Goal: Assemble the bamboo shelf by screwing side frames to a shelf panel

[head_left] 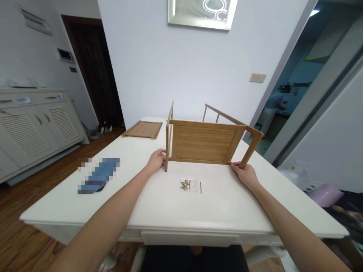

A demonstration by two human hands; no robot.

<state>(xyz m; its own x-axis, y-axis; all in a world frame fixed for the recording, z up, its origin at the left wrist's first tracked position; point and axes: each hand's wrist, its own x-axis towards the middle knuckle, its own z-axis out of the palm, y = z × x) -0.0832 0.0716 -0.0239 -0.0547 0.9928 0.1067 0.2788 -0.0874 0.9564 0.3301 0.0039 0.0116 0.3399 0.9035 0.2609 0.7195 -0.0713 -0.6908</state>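
Note:
A partly assembled wooden rack (202, 143) stands on the white table, its slatted panel upright between two side frames. The right side frame leans outward. My left hand (157, 160) is closed on the lower part of the left side frame, its fingertips partly hidden behind the leg. My right hand (246, 174) grips the lower right corner, where the panel meets the leaning leg. In front of the rack, several brass-coloured screws (185, 185) lie on a small clear plastic bag (194, 186). An L-shaped hex key (201, 187) rests just right of them.
Another wooden panel (144, 129) lies flat at the table's far left. A blurred-out blue item (102, 173) is on the left of the white table (227, 211). Behind stands a wall; a person (273, 104) is in the room at right.

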